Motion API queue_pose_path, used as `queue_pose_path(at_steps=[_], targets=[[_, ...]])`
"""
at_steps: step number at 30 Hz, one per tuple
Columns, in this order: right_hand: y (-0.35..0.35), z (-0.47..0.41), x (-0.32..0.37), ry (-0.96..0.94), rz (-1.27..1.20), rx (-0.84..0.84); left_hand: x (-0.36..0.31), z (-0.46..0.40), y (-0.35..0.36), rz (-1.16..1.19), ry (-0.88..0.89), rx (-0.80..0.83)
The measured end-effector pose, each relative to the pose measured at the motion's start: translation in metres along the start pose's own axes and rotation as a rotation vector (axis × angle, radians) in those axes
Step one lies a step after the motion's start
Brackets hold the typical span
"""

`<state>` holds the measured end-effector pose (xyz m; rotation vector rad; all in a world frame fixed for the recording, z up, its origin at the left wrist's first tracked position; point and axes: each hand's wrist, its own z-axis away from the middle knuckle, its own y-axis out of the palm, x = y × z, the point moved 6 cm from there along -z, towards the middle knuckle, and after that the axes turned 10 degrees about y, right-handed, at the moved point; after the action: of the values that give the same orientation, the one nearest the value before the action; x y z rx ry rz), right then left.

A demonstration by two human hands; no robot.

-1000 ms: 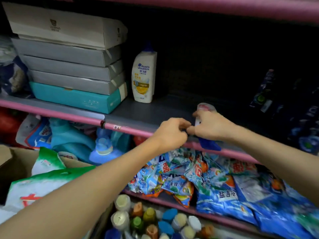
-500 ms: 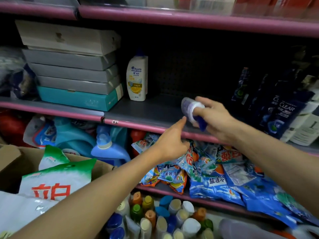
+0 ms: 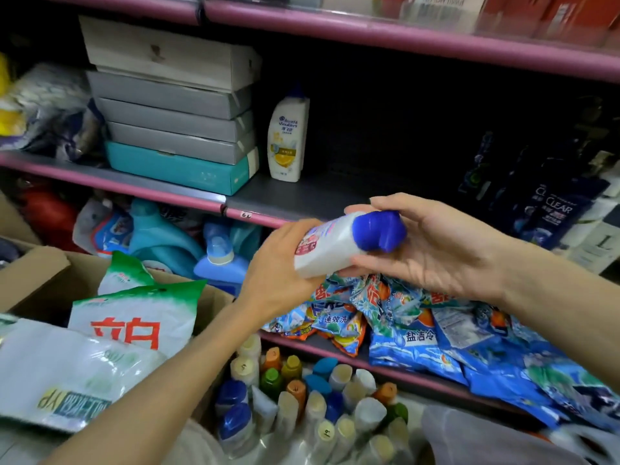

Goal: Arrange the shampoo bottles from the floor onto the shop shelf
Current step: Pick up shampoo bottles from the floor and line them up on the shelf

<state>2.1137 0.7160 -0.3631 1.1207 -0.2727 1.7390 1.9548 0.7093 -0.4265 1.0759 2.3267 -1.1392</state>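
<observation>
1. Two hands share one white shampoo bottle (image 3: 327, 248), lying on its side in mid-air in front of the grey shelf (image 3: 302, 196). The left hand (image 3: 278, 266) curls round its base, while the right hand (image 3: 436, 243) pinches the blue cap (image 3: 379, 229) end.
2. Smooth, glossy plastic could slip during a handover and drop onto the crinkly detergent sachets (image 3: 402, 317) at 6 o'clock.
3. Set down carelessly, the tall narrow bottle may tip, or knock the standing bottle (image 3: 288, 142) at 11 o'clock.
4. Rounded floor bottles (image 3: 302, 397) wait at 6 o'clock.
</observation>
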Motion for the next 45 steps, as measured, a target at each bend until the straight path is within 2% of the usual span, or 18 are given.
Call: queue_pose_path(at_steps=[3, 5, 9, 12, 15, 19, 34, 45], targets=[[0.004, -0.012, -0.005, -0.038, 0.423, -0.188, 0.021, 0.033, 0.011, 0.290, -0.302, 0.013], [0.009, -0.023, -0.003, -0.093, 0.618, -0.322, 0.033, 0.046, 0.023, 0.569, -0.533, 0.042], [0.020, -0.047, 0.002, -0.214, 0.646, -0.382, 0.024, 0.052, 0.033, 0.977, -0.708, 0.147], [0.029, -0.054, 0.008, -0.259, 0.465, -0.302, 0.011, 0.055, 0.036, 1.113, -0.732, 0.246], [0.034, -0.057, 0.017, -0.279, 0.363, -0.253, 0.006, 0.053, 0.034, 1.119, -0.711, 0.279], [0.037, -0.060, 0.022, -0.308, 0.349, -0.223, 0.009, 0.051, 0.032, 1.062, -0.690, 0.262], [0.027, -0.058, 0.015, -0.440, 0.253, -0.444, 0.007, 0.049, 0.034, 1.024, -0.651, 0.262], [0.028, -0.059, 0.013, -0.465, 0.201, -0.509, 0.006, 0.050, 0.032, 1.000, -0.628, 0.229]])
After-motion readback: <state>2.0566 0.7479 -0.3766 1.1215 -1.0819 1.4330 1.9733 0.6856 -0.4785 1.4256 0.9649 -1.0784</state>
